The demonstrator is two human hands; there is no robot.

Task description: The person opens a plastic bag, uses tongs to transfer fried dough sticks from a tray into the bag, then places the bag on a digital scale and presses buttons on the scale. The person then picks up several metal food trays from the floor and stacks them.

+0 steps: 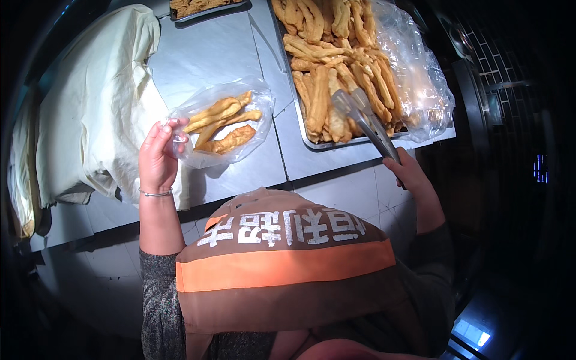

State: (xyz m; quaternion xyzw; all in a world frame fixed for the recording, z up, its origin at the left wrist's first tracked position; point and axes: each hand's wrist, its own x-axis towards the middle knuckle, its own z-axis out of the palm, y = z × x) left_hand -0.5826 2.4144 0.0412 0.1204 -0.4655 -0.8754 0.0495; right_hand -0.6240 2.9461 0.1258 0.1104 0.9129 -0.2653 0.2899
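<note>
My left hand (161, 144) grips the gathered neck of a clear plastic bag (263, 96) above the tiled counter. Several fried dough sticks (227, 140) lie inside the bag. In my right hand (407, 168) is a pair of metal tongs (373, 128), held by its handle end. The tips of the tongs are over the front part of a metal tray (317, 146) heaped with fried dough sticks (319, 101); whether they touch the food I cannot tell.
A cream cloth (103, 99) is draped at the left of the counter (202, 49). Clear plastic sheeting (418, 81) covers the tray's right side. Another tray (211, 13) with brown food stands at the far edge. The counter's front edge runs just before my apron (288, 270).
</note>
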